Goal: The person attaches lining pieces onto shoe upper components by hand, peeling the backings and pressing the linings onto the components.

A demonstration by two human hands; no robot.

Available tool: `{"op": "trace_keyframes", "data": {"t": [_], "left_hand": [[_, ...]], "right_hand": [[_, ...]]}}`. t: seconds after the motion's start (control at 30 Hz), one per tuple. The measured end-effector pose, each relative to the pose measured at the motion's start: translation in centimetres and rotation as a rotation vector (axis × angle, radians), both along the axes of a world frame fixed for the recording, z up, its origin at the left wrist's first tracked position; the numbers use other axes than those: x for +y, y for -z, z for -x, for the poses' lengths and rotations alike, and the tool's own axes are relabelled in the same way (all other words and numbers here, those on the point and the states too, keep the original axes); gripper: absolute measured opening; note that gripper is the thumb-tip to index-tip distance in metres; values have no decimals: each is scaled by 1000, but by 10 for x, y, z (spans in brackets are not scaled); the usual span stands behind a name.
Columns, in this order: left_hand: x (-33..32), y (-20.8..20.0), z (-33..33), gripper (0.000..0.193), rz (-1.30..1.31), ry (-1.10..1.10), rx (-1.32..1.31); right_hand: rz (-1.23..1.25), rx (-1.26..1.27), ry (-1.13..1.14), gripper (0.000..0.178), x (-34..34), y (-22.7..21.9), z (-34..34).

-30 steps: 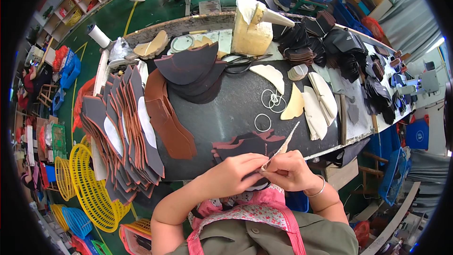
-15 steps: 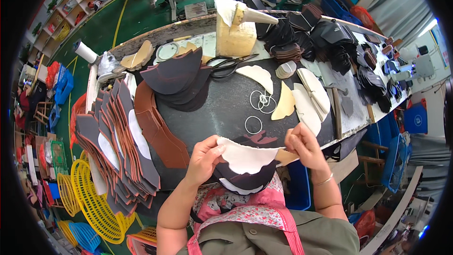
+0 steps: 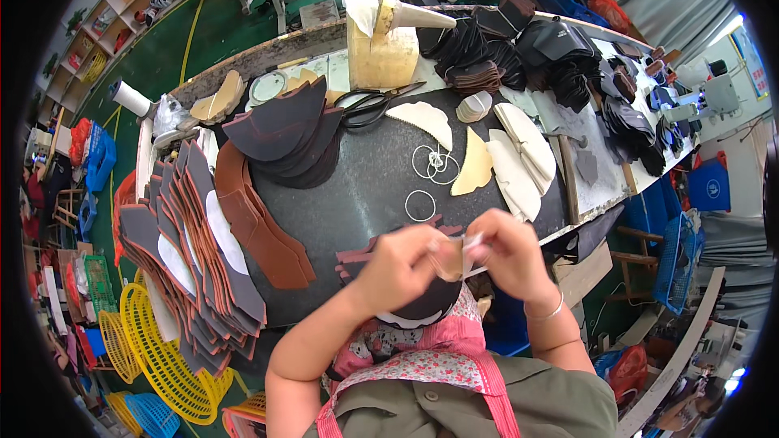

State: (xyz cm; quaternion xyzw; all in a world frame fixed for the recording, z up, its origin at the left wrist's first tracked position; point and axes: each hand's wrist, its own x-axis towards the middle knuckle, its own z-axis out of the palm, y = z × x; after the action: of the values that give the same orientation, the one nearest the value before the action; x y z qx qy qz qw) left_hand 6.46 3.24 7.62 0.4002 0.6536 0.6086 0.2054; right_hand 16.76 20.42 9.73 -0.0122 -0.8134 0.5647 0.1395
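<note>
My left hand (image 3: pixel 399 269) and my right hand (image 3: pixel 513 258) are close together above my lap, fingers pinched. Between them is a small tan and white strip (image 3: pixel 457 264), blurred by motion, with a narrow white end toward my right hand. I cannot make out whether it is one piece or two. Beneath the hands a black cut piece with a white edge (image 3: pixel 414 318) lies against my floral apron, partly hidden by my left forearm. Dark reddish strips (image 3: pixel 354 256) stick out on the table's near edge beside my left hand.
Black scissors (image 3: pixel 369 109), white thread rings (image 3: pixel 420 206), a cream piece (image 3: pixel 473 164) and white half-round pieces (image 3: pixel 519 166) lie on the dark tabletop (image 3: pixel 365 186). Stacked grey pieces (image 3: pixel 195 251), brown pieces (image 3: pixel 260 227) and dark pieces (image 3: pixel 292 138) stand left. A yellow block (image 3: pixel 381 53) stands behind.
My hands have come together, and the left has moved right. The white scalloped piece held stretched between them is out of sight. The view has shifted slightly.
</note>
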Motion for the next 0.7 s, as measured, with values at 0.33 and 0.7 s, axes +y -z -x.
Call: {"op": "trace_keyframes", "data": {"t": [0.33,0.7], "left_hand": [[-29,53,51,21,335,-752,742],[-81,44,-60,19,323,-468,-364]], "right_hand": [[1020,288,-93,27,10,13,13],[-188,-226,-109,19,-30,43,-8]]}}
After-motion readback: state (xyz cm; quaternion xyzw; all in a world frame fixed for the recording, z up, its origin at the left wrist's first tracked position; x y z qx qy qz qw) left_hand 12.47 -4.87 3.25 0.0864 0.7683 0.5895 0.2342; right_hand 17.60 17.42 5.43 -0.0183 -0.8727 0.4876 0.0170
